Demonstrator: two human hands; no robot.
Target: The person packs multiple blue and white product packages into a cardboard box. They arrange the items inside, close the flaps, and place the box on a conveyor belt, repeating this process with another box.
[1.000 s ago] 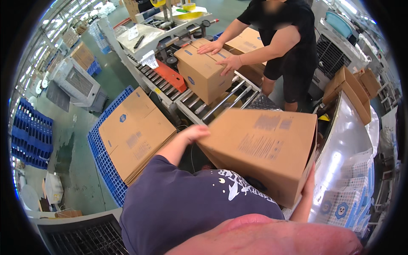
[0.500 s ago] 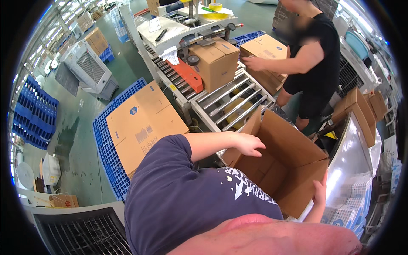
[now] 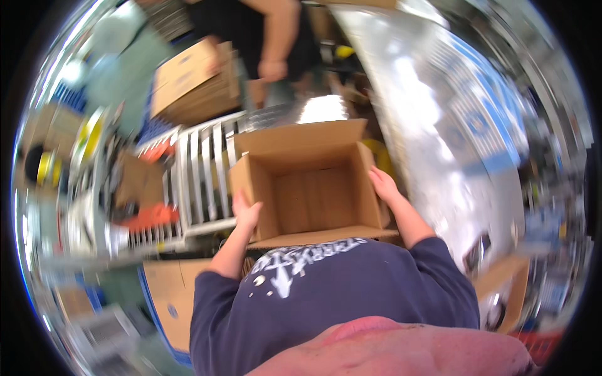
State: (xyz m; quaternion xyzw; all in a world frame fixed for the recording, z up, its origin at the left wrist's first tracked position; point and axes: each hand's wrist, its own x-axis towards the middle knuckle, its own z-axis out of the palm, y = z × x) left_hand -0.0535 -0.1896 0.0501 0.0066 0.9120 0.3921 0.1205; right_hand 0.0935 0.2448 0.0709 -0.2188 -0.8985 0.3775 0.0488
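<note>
Just in front of my body is an open cardboard box (image 3: 306,199), its top facing me and its bare brown inside showing, with nothing in it. The far flap (image 3: 301,136) stands up and leans outward. My left hand (image 3: 246,212) presses on the box's left wall, thumb apart from the fingers. On the opposite wall, near the upper edge, my right hand (image 3: 384,185) lies with its fingers along the cardboard. Between them the two hands hold the box; its underside is hidden.
A metal roller conveyor (image 3: 204,178) runs off to the left, with an orange guide bar (image 3: 150,217). Beyond it, a co-worker (image 3: 251,37) stands by stacked flat cartons (image 3: 188,75). A shiny metal table (image 3: 401,81) bears blue-and-white packages (image 3: 480,119) on the right. More flat cardboard (image 3: 172,291) lies on a blue pallet at lower left.
My view and body have turned right, so the conveyor now lies to my left. My left hand has come from above the box opening onto its left wall; the box faces me squarely.
</note>
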